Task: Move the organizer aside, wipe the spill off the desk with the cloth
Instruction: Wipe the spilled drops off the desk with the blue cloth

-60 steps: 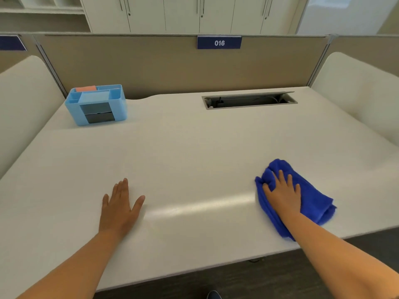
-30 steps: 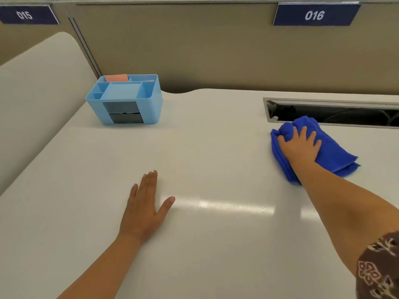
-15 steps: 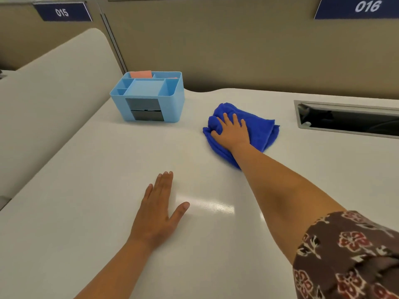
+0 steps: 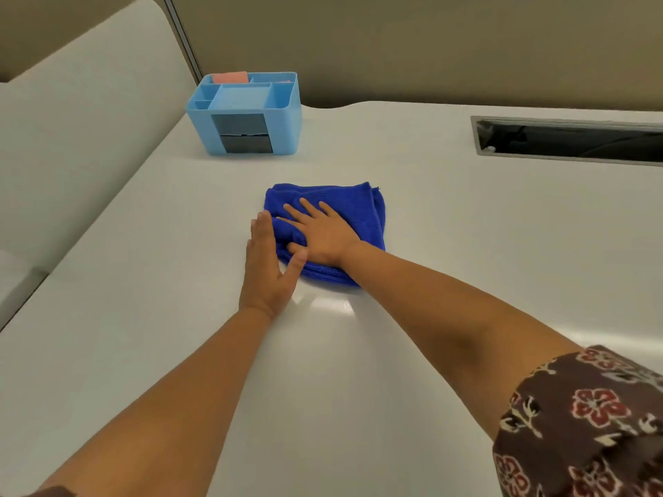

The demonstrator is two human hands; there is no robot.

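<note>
A folded, deep-blue microfibre cloth (image 4: pixel 333 224) is seen lying just left of the centre of the frame on the smooth, off-white surface (image 4: pixel 466 245), and it is pressed flat by the right hand (image 4: pixel 323 234), whose fingers (image 4: pixel 305 209) are spread wide and laid open on top of the fabric, nothing being gripped or pinched. Right beside it, the left hand (image 4: pixel 263 270) is planted palm-down on the surface, its fingers held straight and together with the thumb angled out; the cloth's left edge is touched by this hand, and nothing is held by it either. Whether any spill remains under or around the cloth cannot be told; only a pale sheen of reflected light is caught just below the two hands. The light-blue plastic desk organizer (image 4: pixel 247 114), with open compartments on top and two dark drawers in its front, is found standing upright in the upper left of the frame, well apart from the cloth, and a pink block (image 4: pixel 229 77) is seen in one of its rear compartments. At the upper right, a rectangular metal-rimmed cable slot (image 4: pixel 567 139) is set into the surface. A brown floral-patterned sleeve (image 4: pixel 581 425) is shown at the lower right.
</note>
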